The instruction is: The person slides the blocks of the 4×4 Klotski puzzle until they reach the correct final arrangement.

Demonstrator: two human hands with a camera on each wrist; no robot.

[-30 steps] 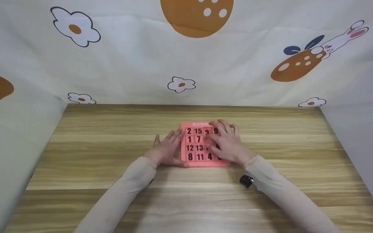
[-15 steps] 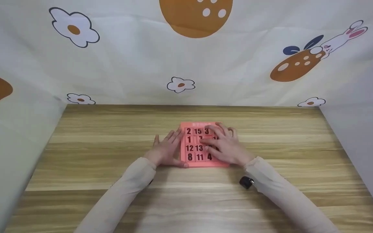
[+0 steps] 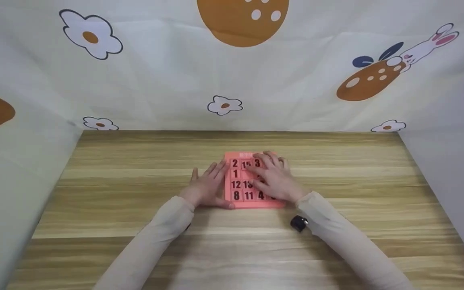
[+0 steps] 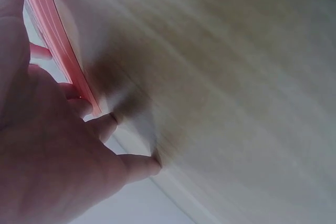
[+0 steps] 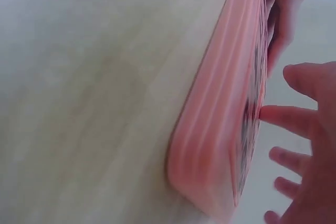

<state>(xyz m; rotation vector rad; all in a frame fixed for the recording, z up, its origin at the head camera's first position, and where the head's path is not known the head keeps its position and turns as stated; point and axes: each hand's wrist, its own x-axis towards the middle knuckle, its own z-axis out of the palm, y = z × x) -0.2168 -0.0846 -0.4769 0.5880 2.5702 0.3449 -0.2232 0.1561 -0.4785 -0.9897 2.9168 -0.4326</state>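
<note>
A pink number sliding puzzle point(image 3: 228, 189) lies flat on the table, with black numbers on its tiles. My left hand point(image 3: 207, 188) rests along its left side, fingers straight and thumb at the near left corner. In the left wrist view those fingers reach past the puzzle's pink side wall point(image 4: 63, 51). My right hand point(image 3: 278, 180) spreads over the right half, covering several tiles. Its index fingertip touches the 15 tile point(image 3: 245, 163), which sits slightly below its row, above a bare slot. The right wrist view shows one finger point(image 5: 289, 120) meeting the tile face, the others apart from it.
The puzzle is on a wood-grain table point(image 3: 135, 169). A pale cloth point(image 3: 155, 80) printed with flowers and carrots rises behind it, with pale walls at both sides. A small black device point(image 3: 298, 223) sits by my right wrist.
My right hand has shifted left across the puzzle. The 7 tile has slid right, leaving a slot in the second row, and the 15 tile has dropped slightly toward it. My left hand stays put.
</note>
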